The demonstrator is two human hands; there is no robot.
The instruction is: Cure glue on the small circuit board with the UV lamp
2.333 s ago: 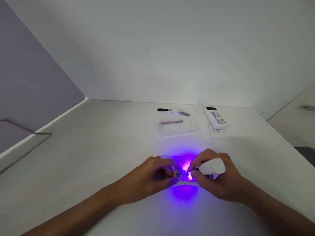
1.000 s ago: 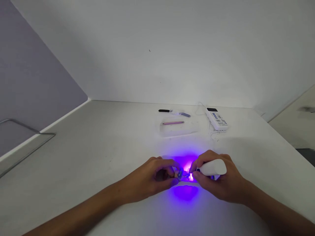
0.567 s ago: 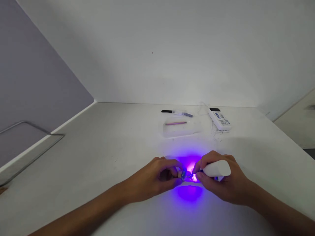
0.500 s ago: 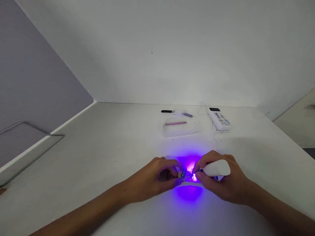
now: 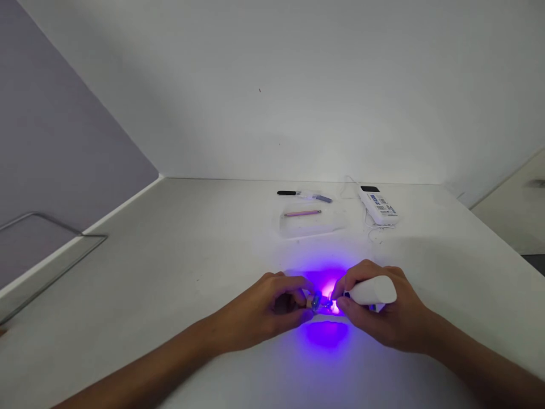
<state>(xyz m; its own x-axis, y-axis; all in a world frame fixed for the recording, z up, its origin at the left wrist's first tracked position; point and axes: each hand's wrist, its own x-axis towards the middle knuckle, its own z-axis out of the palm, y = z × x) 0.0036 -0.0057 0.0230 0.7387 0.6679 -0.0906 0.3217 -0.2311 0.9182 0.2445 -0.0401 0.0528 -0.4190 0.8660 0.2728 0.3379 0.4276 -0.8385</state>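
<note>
My left hand (image 5: 259, 312) is closed, thumb and fingers pinching a small shiny piece (image 5: 315, 301) whose kind I cannot make out in the glare. Facing it, my right hand (image 5: 402, 318) is wrapped round a white handheld UV lamp (image 5: 374, 290). Bright violet light spills between the two hands and onto the white table (image 5: 191, 238). The lamp's lit end and my right fingertips come very near the shiny piece; whether they touch is hidden by the glow.
Beyond my hands lies a clear plastic sheet (image 5: 310, 229) with a pink pen-like stick (image 5: 302, 213). Behind it are a black-ended tool (image 5: 286, 193) and a grey-ended strip (image 5: 322, 199). A white boxy device (image 5: 378, 205) with a cable sits right. A wire frame (image 5: 68, 264) stands left.
The view has shifted very slightly. Both hands keep their grips and their places, and the violet light stays on.
</note>
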